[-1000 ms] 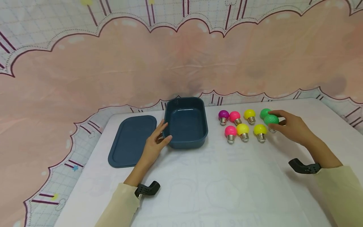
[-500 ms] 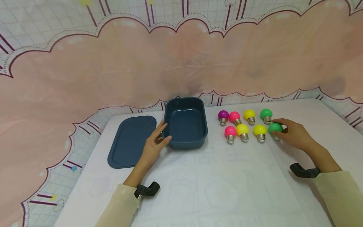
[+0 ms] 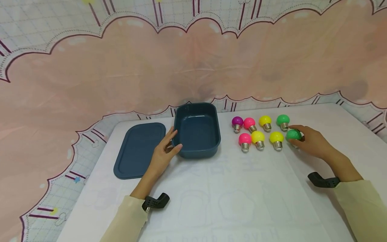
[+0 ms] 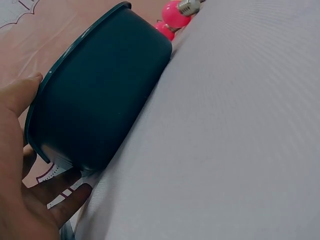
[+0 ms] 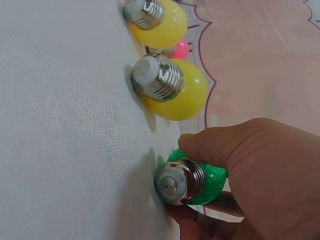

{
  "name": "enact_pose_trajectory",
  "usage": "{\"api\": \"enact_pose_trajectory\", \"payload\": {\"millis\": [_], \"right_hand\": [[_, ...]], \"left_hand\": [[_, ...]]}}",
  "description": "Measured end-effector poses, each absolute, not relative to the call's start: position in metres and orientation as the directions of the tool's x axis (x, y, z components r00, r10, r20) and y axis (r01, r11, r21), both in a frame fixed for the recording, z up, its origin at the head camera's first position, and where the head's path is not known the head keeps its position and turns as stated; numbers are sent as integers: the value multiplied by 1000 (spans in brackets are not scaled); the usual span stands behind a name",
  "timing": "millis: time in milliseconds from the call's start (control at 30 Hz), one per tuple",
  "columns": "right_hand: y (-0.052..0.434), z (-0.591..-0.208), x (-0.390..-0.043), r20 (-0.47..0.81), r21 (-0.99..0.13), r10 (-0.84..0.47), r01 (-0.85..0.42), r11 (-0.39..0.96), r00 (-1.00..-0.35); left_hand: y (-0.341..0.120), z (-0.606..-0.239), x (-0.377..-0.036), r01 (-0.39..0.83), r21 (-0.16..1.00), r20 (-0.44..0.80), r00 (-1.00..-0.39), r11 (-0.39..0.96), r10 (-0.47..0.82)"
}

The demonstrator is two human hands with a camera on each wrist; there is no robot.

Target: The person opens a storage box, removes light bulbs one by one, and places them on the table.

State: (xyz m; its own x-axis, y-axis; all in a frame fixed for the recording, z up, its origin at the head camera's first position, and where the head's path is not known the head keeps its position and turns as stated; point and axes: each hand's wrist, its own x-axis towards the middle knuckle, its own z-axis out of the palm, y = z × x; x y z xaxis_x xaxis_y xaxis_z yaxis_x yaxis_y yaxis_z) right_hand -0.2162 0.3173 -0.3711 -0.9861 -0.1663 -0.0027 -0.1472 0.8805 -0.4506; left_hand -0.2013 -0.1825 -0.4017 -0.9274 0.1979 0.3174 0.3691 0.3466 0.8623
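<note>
My right hand (image 3: 311, 142) pinches a green light bulb (image 5: 214, 184) by its round head, thumb on one side and fingers on the other. This bulb lies close on the white table, its metal base showing in the right wrist view. Just behind it is a second green bulb (image 3: 283, 119). My left hand (image 3: 161, 157) rests against the left side of a dark blue rectangular box (image 3: 199, 155). In the left wrist view the thumb (image 4: 22, 95) touches the box's rim and the other fingers lie relaxed by its corner. Inside, the box holds nothing.
A dark blue lid (image 3: 137, 151) lies flat left of the box. Right of the box, in two rows, are a purple bulb (image 3: 237, 121), two pink bulbs (image 3: 245, 138) and three yellow bulbs (image 3: 276, 136). A patterned cloth (image 3: 199, 64) hangs behind the table (image 3: 229, 195).
My right hand has brought the green bulb right and toward me, from in front of the other green one to the end of the front row. The left hand stays at the box.
</note>
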Motion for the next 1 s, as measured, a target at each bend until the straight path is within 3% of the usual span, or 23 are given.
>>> {"api": "enact_pose_trajectory", "payload": {"millis": [533, 1000], "right_hand": [[317, -373, -218, -24, -409, -154, -131, 903, -988], [317, -370, -218, -53, -375, -137, -107, 921, -989]], "left_hand": [[-170, -360, -179, 335, 861, 274, -940, 384, 204], [-170, -354, -175, 350, 829, 306, -937, 437, 170]]}}
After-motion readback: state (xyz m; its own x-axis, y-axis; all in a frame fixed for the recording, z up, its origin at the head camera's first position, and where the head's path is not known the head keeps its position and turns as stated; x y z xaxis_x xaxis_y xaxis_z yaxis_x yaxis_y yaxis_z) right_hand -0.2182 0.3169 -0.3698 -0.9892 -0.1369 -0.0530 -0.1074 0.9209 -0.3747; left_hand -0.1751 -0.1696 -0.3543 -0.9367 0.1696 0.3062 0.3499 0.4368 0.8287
